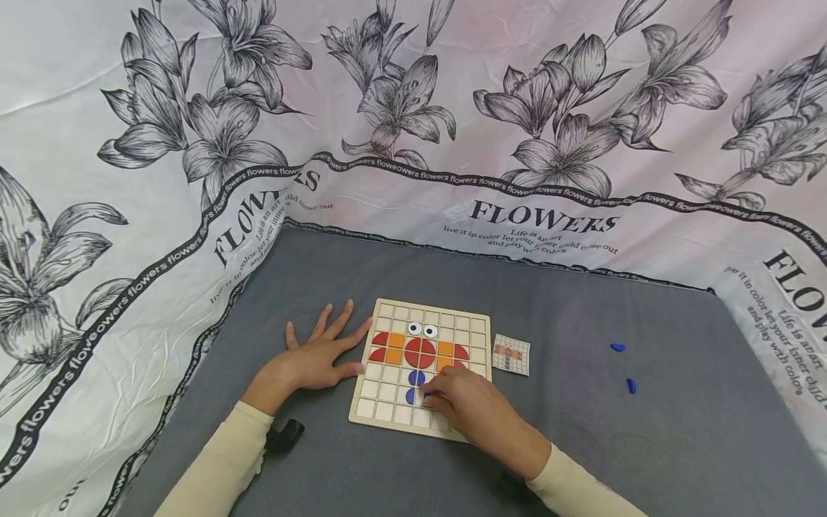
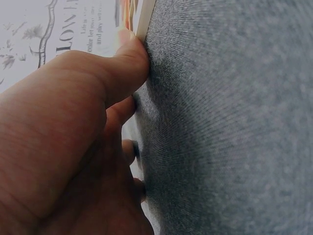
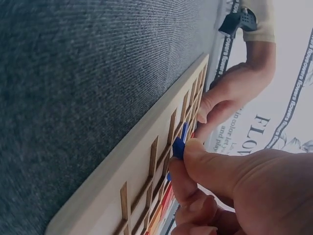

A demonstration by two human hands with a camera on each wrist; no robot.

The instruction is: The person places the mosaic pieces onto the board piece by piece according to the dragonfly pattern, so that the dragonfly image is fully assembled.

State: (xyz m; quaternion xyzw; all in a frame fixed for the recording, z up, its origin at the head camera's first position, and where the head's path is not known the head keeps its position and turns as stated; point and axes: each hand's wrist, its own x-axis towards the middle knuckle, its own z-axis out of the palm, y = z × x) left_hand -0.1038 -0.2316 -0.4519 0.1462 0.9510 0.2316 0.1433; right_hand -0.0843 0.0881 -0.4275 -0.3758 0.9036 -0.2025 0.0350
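Observation:
A square wooden grid board (image 1: pixel 382 388) lies on the grey cloth, with red, orange and blue pieces and two googly eyes set in its cells. Between thumb and forefinger, my right hand (image 1: pixel 474 406) pinches a blue piece (image 3: pixel 179 147) over the lower middle cells; its full outline is hidden by the fingers. Just left of it a blue half-round piece (image 1: pixel 410 396) sits in a cell, and more blue pieces (image 1: pixel 416 377) lie above. My left hand (image 1: pixel 315 362) is spread on the cloth, thumb and forefinger touching the board's left edge.
A small pattern card (image 1: pixel 511 355) lies right of the board. Farther right are two loose blue half-round pieces, one higher (image 1: pixel 617 347) and one lower (image 1: pixel 631 386). A white flower-printed curtain (image 1: pixel 400 208) borders the grey cloth (image 1: pixel 568 445) at the back and sides.

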